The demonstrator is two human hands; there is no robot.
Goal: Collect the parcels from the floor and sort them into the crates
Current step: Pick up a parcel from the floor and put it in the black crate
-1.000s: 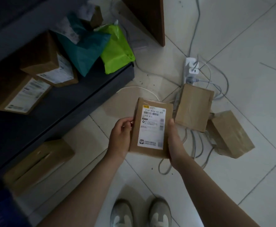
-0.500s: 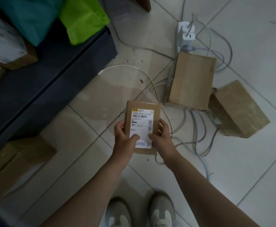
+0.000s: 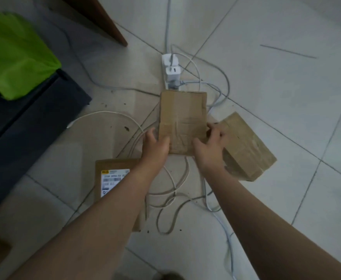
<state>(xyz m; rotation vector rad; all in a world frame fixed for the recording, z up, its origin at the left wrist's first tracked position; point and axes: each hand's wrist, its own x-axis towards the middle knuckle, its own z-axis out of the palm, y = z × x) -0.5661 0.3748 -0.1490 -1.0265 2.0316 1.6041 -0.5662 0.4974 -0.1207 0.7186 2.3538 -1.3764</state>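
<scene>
- I have one view, the head camera: it sits high and looks steeply down at the tiled floor (image 3: 286,118), wide-angle.
- Both forearms enter from the bottom edge and reach to the frame's centre, where the left hand (image 3: 155,146) and right hand (image 3: 208,148) hold a brown parcel (image 3: 182,116), fairly near the lens.
- A shoe tip (image 3: 171,276) at the bottom edge puts the camera almost straight above the feet; a dark shelf (image 3: 34,128) fills the left side.
</scene>
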